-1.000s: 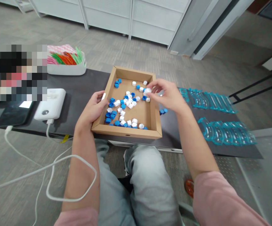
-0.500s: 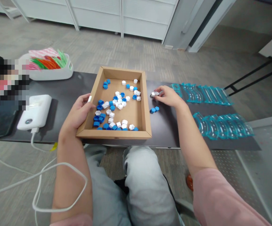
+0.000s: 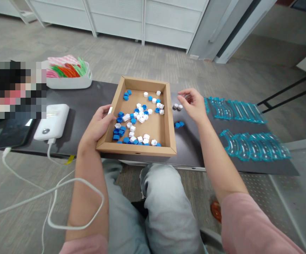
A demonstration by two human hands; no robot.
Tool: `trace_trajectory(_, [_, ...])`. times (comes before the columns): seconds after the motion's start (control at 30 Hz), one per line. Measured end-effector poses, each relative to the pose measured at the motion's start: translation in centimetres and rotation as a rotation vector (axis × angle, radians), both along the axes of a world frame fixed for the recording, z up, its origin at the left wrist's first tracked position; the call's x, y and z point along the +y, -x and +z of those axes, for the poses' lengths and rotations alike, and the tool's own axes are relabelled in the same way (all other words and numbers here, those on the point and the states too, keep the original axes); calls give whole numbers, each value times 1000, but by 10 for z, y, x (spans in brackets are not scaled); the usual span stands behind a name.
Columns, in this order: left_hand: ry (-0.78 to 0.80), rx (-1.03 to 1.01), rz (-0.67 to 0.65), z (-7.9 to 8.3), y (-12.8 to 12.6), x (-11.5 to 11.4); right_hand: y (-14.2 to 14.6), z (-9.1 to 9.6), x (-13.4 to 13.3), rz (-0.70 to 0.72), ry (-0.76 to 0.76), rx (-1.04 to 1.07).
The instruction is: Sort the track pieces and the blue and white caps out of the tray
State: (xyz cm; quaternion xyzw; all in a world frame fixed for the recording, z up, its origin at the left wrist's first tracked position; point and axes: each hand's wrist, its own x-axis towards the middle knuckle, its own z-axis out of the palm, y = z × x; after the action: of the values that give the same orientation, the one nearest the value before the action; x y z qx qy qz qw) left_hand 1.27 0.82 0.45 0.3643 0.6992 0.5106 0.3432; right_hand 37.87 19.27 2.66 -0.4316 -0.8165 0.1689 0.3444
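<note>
On the dark tabletop (image 3: 190, 148), in front of the seated person, a shallow cardboard tray (image 3: 136, 149) is placed near the front edge. Across its floor, small white pieces (image 3: 141, 119) and blue pieces (image 3: 116, 137) are scattered, clustered most thickly at the middle, the left and along the near wall. The tray's left wall is clamped by the left hand (image 3: 98, 125), the thumb laid over the rim and the fingers set against the outside.

Beyond the right wall, a few loose white pieces (image 3: 179, 107) are grouped on the table, with a small blue cluster (image 3: 181, 124) set nearer the person. Near the white group the right hand (image 3: 192, 104) is held, its thumb and fingertips slightly parted, with nothing seen between them.

Farther right, clear teal-edged plastic items are laid out in a far row (image 3: 248, 112) and a near row (image 3: 256, 147). To the left, a white device (image 3: 51, 121) is plugged into a white cable (image 3: 51, 140), and a white basket (image 3: 68, 84) is filled with coloured strands (image 3: 69, 71).
</note>
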Motion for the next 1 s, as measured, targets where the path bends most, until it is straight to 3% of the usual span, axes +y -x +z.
trace_trajectory(0.1, [-15, 1, -12, -2, 0, 0, 44, 22, -24, 279, 15, -118])
trace_trajectory(0.2, [-22, -6, -18, -4, 0, 1, 90, 28, -41, 547, 57, -386])
trace_trajectory(0.33, [-33, -18, -21, -6, 0, 1, 123, 18, -52, 540, 49, -626])
trace_trajectory(0.47, [-27, -21, -36, -5, -1, 0, 121, 9, -52, 549, 1, -582])
trace_trajectory(0.6, [-31, -36, -21, -2, -2, 0, 107, 14, -43, 610, -1, -355])
trace_trajectory(0.7, [-17, -39, -16, 0, -3, -1, 80, 22, -29, 590, 15, -146])
trace_trajectory(0.83, [-14, -28, -12, -1, -2, -1, 11, 23, 1, 278, -73, -9])
trace_trajectory(1.0, [16, -15, 7, 2, -2, -2, -61, 1, 35, -51, 19, -181])
